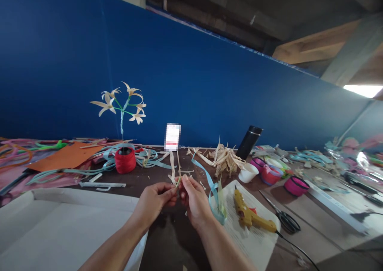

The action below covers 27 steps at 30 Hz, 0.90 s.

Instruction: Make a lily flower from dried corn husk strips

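Bare tabletop: between your forearms, a dark brown strip of table (pixel 166 243) lies open, running toward the near edge of view.
White tray: on your left, its raised rim (pixel 89 193) bounds that strip; your left forearm crosses over it.
Your hands: the left hand (pixel 160 199) and right hand (pixel 191 199) are close together, fingertips pinching a thin stem (pixel 179 165) that rises between them, just above the table.
Right side: a light-blue ribbon (pixel 214 189) curls beside your right hand; beyond your forearm, a printed sheet (pixel 236 239) carries a yellow glue gun (pixel 251 215), with black-handled scissors (pixel 287 219) just beyond, narrowing the room there.
Writing: the sheet's lines are too small to read; the upright white panel (pixel 172 136) ahead is pixelated.
Back row: red spool (pixel 125 160), white cup (pixel 247 172), dark flask (pixel 249 142).
Farthest: a blue wall (pixel 194 75) closes off the table's back edge.
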Tool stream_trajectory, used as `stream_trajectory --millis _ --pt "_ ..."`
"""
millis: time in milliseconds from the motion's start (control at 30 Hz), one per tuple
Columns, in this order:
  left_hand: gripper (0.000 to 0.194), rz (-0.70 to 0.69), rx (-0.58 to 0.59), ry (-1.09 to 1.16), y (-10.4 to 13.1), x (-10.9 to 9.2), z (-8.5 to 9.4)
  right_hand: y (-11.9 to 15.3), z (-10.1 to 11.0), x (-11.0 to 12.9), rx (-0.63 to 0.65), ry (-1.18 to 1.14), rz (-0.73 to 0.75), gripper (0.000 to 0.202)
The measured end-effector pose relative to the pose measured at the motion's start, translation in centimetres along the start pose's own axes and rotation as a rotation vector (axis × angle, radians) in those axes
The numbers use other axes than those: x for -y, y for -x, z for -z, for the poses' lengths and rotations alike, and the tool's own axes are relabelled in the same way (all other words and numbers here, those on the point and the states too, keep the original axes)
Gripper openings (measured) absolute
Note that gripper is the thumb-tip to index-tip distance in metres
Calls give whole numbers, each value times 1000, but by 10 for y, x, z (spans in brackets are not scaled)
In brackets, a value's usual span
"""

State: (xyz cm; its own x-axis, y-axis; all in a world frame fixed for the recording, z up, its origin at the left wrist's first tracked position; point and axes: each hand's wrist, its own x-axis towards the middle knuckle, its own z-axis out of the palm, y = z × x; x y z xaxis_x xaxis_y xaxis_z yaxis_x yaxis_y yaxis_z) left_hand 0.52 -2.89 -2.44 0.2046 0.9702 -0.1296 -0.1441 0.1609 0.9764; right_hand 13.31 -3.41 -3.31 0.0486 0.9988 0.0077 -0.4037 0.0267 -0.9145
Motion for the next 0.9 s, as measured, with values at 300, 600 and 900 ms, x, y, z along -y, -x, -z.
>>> stream_trajectory --millis 300,600,900 --pt "32 0 7 -23 3 2 -1 -3 3 -2 -40 53 44 26" --pt "31 -24 -7 -1 2 -1 -3 -2 1 -3 -59 78 35 34" --pt "32 -30 -14 -19 2 1 -2 -3 3 -2 -13 43 38 29"
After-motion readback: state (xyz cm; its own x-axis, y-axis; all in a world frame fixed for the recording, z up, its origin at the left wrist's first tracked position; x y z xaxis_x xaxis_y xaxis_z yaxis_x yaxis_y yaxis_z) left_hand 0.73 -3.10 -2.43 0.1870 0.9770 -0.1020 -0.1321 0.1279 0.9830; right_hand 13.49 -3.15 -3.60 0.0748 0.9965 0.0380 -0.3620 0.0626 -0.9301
